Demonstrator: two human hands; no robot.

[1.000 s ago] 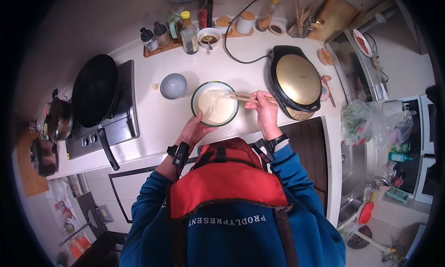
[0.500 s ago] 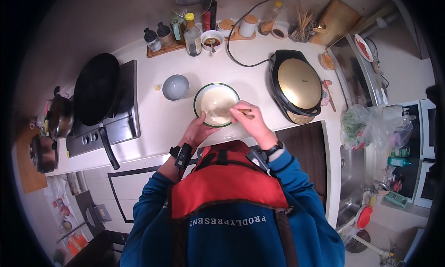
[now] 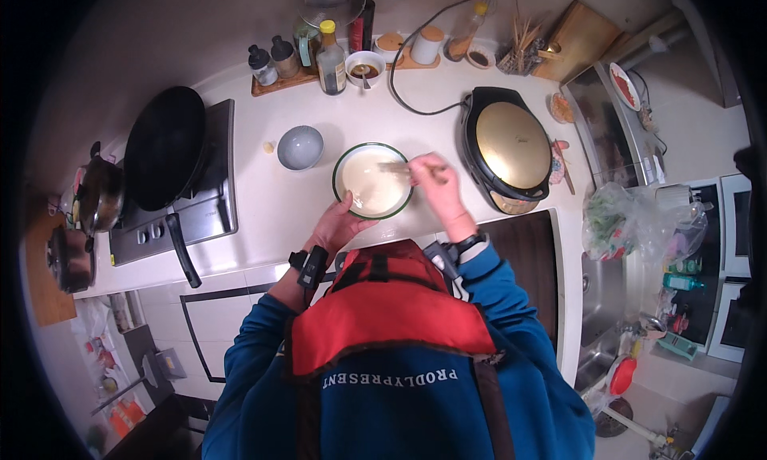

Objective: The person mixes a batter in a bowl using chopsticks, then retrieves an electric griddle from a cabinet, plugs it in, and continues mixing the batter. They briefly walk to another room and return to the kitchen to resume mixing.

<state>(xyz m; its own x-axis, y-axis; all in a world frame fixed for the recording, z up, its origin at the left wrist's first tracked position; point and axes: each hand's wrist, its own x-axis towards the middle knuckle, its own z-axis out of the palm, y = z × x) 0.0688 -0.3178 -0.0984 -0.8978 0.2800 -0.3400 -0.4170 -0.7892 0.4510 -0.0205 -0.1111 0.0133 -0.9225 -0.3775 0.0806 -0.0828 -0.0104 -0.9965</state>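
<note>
A white bowl with a green rim (image 3: 343,156) stands on the counter in front of me, with pale creamy batter (image 3: 367,184) in it. My left hand (image 3: 339,224) grips its near left rim, the thumb over the edge and the fingers outside. Over the right side of the bowl, my right hand (image 3: 434,180) is closed round a thin brown-handled utensil (image 3: 393,168). Its lower part is blurred and reaches over the batter; I cannot tell whether it is chopsticks. Behind the bowl to the left sits a small grey bowl (image 3: 300,148).
To the right is a round electric griddle (image 3: 511,144), its gold lid down. A black frying pan (image 3: 164,148) rests on the hob (image 3: 209,212) at left, handle toward me. Bottles and a sauce bowl (image 3: 365,70) line the back. A plastic bag (image 3: 623,220) hangs at far right.
My right hand has moved up and slightly right, swinging the utensil toward the far side of the bowl. My left hand keeps its hold on the rim.
</note>
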